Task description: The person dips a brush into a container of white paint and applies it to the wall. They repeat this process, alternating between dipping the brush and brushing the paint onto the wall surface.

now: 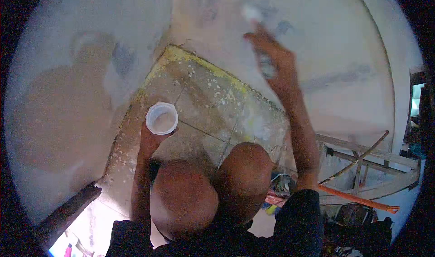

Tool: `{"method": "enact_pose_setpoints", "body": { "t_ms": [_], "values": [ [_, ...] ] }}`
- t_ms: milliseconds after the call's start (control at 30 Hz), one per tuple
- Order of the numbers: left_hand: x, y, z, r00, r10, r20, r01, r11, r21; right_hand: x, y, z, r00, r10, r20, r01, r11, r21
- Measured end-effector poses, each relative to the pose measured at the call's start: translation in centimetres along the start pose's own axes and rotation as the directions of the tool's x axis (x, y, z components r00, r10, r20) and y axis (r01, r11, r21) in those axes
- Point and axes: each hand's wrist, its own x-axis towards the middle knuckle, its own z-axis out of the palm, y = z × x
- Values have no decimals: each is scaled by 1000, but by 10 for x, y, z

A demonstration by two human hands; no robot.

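My left hand (pixel 153 138) is wrapped round a white plastic cup (pixel 150 123) with a faceted rim, held over the floor in front of my left knee. Whitish material lies inside the cup. On the right, my right hand (pixel 276 57) is raised against the pale wall (pixel 331 35) and smeared by motion. Past its fingertips shows a small white blurred thing (pixel 251 13), pinched against the wall; I cannot tell its kind. Grey patches mark the plaster around that hand.
The tiled floor (pixel 192 107) narrows to a corner, spattered with yellow and white along the wall base. My knees (pixel 183 198) are bent up in front. A wooden frame (pixel 371 153) and an orange pole (pixel 358 201) lie at right. A dark beam (pixel 68 211) juts in lower left.
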Motion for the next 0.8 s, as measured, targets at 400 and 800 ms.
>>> {"method": "enact_pose_setpoints", "body": {
  "t_ms": [400,800],
  "values": [
    [16,4,20,996,69,50,-62,988,-140,-127,19,103,939,169,300,-1,872,-489],
    [18,2,36,993,85,76,-76,991,-112,-54,-36,-71,981,172,92,-129,926,-356]
  ]
}}
